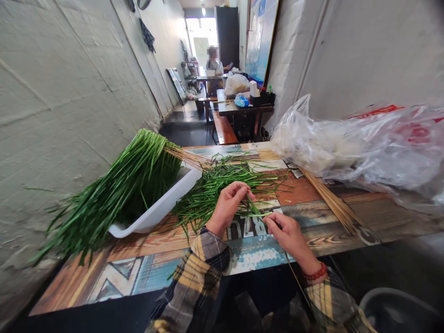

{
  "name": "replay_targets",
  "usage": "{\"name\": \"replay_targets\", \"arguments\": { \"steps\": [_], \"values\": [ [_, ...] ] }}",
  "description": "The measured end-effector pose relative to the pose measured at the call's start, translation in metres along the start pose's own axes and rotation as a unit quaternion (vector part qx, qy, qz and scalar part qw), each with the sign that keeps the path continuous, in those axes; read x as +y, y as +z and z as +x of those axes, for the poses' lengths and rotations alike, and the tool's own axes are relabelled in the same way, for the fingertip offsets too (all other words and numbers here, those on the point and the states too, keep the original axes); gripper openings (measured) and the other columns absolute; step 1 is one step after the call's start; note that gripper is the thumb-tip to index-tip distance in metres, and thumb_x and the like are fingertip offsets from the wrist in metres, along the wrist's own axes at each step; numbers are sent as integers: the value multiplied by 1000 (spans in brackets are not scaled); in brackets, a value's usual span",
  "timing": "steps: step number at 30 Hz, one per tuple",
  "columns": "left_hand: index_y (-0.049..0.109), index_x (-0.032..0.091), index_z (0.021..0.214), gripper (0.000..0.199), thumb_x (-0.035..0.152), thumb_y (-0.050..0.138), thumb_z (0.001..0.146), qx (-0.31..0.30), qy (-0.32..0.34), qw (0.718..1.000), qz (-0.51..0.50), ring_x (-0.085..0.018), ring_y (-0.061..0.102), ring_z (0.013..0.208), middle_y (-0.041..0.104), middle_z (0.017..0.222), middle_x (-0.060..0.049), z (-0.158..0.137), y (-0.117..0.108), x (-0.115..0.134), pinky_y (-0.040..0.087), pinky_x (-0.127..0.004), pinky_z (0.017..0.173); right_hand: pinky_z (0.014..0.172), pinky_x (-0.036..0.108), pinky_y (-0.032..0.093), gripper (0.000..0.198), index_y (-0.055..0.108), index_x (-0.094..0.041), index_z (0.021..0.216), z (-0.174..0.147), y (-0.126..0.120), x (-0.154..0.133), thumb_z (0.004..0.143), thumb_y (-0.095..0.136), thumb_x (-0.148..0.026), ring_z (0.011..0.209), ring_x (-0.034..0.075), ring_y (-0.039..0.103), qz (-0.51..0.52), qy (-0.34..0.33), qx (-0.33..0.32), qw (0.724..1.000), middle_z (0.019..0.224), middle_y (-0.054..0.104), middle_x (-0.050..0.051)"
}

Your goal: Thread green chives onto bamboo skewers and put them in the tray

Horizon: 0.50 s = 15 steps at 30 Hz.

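Observation:
My left hand (229,206) is closed, its fingertips pinching a few green Chinese chives that droop toward the right. In my right hand (286,233), also closed, is a thin bamboo skewer (293,273) whose long end runs down below the wrist. A pale chive end (265,214) meets the right fingertips; whether the skewer pierces it I cannot tell. Behind my left hand lies a loose heap of chives (211,189). To the left, a thick stack of skewered chives (138,180) rests on a white tray (159,201), skewer ends pointing right.
A bundle of bamboo skewers (328,199) lies on the right of the patterned table (173,266), beside clear plastic bags (364,143). A grey basin (395,307) stands low at right. Farther off are another table (227,109), a bench (225,127) and a seated person (214,67).

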<state>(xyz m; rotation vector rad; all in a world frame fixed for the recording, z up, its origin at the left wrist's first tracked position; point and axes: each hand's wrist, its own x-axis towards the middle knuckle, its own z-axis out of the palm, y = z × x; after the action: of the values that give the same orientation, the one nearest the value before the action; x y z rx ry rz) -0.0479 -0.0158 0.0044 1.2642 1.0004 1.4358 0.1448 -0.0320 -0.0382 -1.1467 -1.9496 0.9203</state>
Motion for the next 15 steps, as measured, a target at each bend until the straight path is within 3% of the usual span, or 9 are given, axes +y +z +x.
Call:
{"name": "replay_targets", "arguments": {
  "steps": [4, 8, 11, 15],
  "values": [
    [64, 16, 107, 30, 35, 50, 89, 22, 56, 989, 136, -11, 52, 62, 58, 70, -1, 1, 3, -3, 43, -23, 63, 55, 23, 40, 28, 62, -18, 77, 0, 0, -1, 90, 46, -36, 49, 11, 52, 1, -4, -1, 1000, 55, 54, -4],
    [65, 18, 114, 31, 23, 45, 90, -52, 116, 943, 307, -15, 52, 78, 60, 84, -6, 0, 8, -7, 42, -25, 73, 53, 22, 40, 29, 63, -17, 78, -1, 0, -2, 91, 46, -37, 48, 11, 52, 14, -2, 3, 1000, 54, 54, -4],
    [62, 17, 119, 36, 19, 41, 90, -116, 109, 933, 322, -15, 54, 81, 62, 88, -7, -2, 12, -8, 43, -26, 75, 52, 22, 40, 28, 63, -17, 80, -2, -1, -3, 91, 46, -37, 48, 11, 51, 24, 2, 12, 1000, 54, 53, -4],
    [53, 14, 129, 41, 20, 47, 88, -129, 40, 960, 246, -13, 56, 73, 67, 80, -4, -4, 15, -10, 45, -25, 74, 51, 22, 39, 26, 64, -17, 83, -3, -2, -4, 90, 47, -36, 47, 11, 51, 35, 4, 16, 999, 53, 53, -4]
  ]
}}
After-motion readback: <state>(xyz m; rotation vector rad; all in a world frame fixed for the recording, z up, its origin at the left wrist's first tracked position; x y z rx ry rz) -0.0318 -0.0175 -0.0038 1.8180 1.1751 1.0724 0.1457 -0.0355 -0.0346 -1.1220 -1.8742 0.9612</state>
